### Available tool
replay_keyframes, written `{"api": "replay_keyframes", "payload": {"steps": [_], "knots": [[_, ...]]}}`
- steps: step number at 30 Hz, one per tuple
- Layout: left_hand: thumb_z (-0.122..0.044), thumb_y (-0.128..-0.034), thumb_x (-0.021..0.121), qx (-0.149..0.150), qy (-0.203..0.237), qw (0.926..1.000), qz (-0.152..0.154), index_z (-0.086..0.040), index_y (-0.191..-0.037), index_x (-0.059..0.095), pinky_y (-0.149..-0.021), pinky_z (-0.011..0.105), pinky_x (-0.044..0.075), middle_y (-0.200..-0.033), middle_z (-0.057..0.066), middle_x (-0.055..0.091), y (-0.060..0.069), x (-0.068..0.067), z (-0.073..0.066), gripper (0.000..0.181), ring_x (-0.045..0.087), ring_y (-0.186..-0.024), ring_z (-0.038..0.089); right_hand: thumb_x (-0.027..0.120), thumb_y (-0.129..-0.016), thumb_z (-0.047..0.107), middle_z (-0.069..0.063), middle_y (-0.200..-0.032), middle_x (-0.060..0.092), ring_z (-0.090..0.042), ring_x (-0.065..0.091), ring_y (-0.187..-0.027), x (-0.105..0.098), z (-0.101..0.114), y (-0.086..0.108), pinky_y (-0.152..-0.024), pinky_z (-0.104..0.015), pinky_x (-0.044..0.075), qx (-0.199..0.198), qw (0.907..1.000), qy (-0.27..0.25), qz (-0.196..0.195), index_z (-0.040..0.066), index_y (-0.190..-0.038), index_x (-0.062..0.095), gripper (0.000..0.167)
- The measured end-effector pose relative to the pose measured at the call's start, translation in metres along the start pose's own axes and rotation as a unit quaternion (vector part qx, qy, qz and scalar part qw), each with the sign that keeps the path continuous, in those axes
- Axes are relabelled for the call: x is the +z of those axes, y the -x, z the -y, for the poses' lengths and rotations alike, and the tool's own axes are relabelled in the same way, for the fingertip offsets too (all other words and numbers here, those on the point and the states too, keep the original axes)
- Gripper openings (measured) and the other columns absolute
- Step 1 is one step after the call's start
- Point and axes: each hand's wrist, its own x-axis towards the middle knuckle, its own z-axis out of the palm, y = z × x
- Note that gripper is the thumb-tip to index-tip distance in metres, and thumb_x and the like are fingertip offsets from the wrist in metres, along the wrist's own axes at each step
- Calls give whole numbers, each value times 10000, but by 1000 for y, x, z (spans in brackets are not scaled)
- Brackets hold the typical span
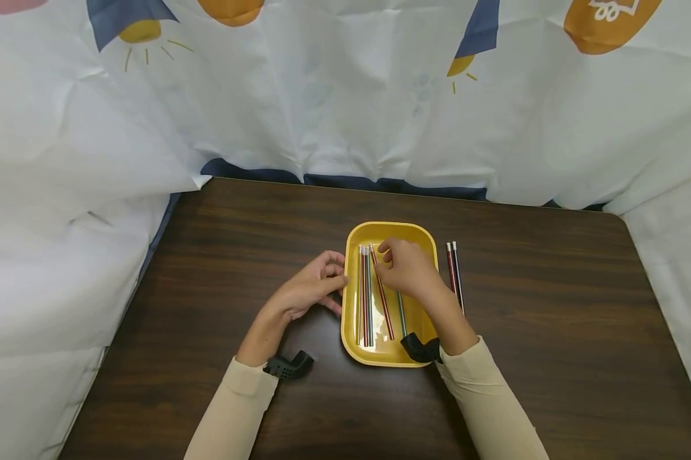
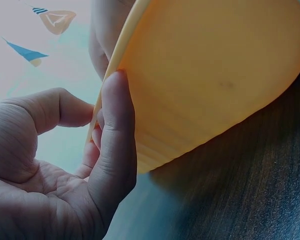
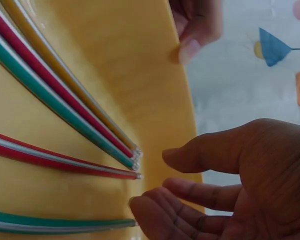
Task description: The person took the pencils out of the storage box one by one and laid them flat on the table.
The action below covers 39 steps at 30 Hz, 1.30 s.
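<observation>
A yellow tray [image 1: 380, 359] lies on the table with striped pencils in it. My left hand [image 1: 313, 284] holds the tray's left rim; in the left wrist view its thumb [image 2: 72, 112] is on one side of the rim and its fingers on the other. A yellow, a red and a green pencil [image 3: 55, 92] lie close together along the tray's left side. Apart from them are a slanting red pencil [image 1: 384, 310] and another green pencil [image 1: 402, 314]. Over the pencils' pale ends hovers my right hand [image 1: 409, 268], thumb and fingers apart, nothing visible between them.
A red and a black pencil [image 1: 459, 275] lie on the dark wooden table [image 1: 552, 306], just right of the tray. White patterned curtains [image 1: 357, 115] hang along the table's back and sides. Each wrist wears a black camera mount [image 1: 288, 366].
</observation>
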Motion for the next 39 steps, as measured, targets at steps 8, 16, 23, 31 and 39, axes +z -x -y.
{"api": "replay_keyframes", "payload": {"steps": [8, 16, 23, 31, 39], "knots": [[-66, -1048, 555, 36, -14, 10000, 21, -18, -1458, 328, -653, 369, 677, -1163, 196, 581, -2, 0, 0, 472, 634, -898, 220, 706, -914, 105, -140, -867, 666, -244, 578, -668, 9, 4, -3, -536, -259, 466, 198, 9994, 294, 46, -7, -1250, 674, 356], [-50, -1047, 544, 78, 64, 9999, 11, 1, -1445, 335, -628, 358, 669, -1140, 198, 575, -1, 1, -1, 453, 630, -890, 220, 753, -869, 69, -29, -670, 453, -173, 425, -558, 12, 1, -5, -479, -238, 329, 71, 9991, 385, 188, -17, -1113, 674, 271], [-50, -1047, 543, 82, 58, 9999, 11, -4, -1447, 329, -627, 358, 668, -1136, 194, 571, -2, 2, -1, 457, 625, -890, 221, 766, -862, 81, -64, -737, 549, -202, 535, -613, 16, 1, -7, -491, -235, 416, 129, 9983, 521, 238, 4, -1080, 681, 246], [-53, -1053, 541, 63, 87, 9999, -5, 8, -1464, 324, -621, 338, 664, -1132, 195, 567, -1, 0, 1, 469, 618, -873, 213, 777, -839, 98, -107, -916, 622, -242, 592, -747, 21, 1, -7, -581, -265, 480, 136, 9972, 705, 227, 0, -1196, 639, 395], [-57, -1052, 543, 56, 92, 9999, 4, -1, -1453, 334, -630, 340, 668, -1120, 176, 568, 2, 1, -1, 456, 618, -867, 206, 797, -802, 80, -107, -919, 632, -247, 608, -738, 23, 2, -4, -574, -259, 496, 247, 9973, 638, 264, 15, -1200, 612, 443]]}}
